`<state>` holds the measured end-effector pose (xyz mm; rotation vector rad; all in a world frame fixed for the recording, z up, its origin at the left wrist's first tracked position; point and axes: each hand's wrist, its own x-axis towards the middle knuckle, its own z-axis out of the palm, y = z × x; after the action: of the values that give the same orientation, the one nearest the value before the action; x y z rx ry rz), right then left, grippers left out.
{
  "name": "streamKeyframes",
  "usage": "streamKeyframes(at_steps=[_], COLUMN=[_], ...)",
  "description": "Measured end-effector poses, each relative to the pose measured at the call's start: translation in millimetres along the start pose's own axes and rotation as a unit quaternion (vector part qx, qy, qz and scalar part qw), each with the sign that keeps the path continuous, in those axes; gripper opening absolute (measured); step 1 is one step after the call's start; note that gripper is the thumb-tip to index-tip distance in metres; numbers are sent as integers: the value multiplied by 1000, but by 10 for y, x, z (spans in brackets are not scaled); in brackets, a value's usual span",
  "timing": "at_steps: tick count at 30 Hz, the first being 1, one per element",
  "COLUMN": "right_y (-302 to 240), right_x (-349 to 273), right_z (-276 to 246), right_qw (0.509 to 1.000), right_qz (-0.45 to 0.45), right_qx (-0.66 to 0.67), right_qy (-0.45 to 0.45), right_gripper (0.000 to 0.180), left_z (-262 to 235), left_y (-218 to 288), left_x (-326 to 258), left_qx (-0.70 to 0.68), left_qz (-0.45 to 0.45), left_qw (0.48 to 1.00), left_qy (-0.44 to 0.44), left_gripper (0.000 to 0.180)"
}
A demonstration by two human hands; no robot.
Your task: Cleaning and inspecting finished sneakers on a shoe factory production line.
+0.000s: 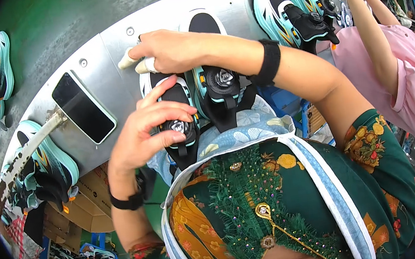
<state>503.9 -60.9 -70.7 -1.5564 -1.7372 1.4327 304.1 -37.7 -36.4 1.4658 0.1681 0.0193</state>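
On the curved grey metal workbench (109, 84), close against my body, I've got a black-and-teal shoe with a round dial closure (178, 125), and my left hand (143, 132) curls over it, thumb and fingertips pinching the dial. My right hand (169, 49) reaches across to the shoe's toe end, fingers bunched together, two tips wrapped in white tape. Just beside sits a second matching shoe (217, 84). A dark smartphone (83, 107) lies to my left; a pink-sleeved co-worker (410, 89) handles shoes on my right.

Dark phone (83, 107) on the metal table (105, 59), co-worker's pink sleeve (411, 83) at right.
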Motion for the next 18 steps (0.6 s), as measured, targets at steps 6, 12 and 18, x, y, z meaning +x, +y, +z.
streamKeyframes(at_steps=[6,12,18], right_y=[-165,-854,-800], right_x=[-171,-765,-812], right_z=[-122,-62,298], right_qw=[988,995,995], right_qz=[-47,-90,-73], right_qx=[-114,-8,-33], right_qy=[93,29,54], right_gripper=[28,28,22], left_z=[53,645,852], left_y=[144,43,-178], left_x=[-157,-523,-270], left_qx=[125,167,160], left_qz=[-26,-77,-92], left_qw=[986,941,915], left_qy=[109,283,358], left_gripper=[55,105,94])
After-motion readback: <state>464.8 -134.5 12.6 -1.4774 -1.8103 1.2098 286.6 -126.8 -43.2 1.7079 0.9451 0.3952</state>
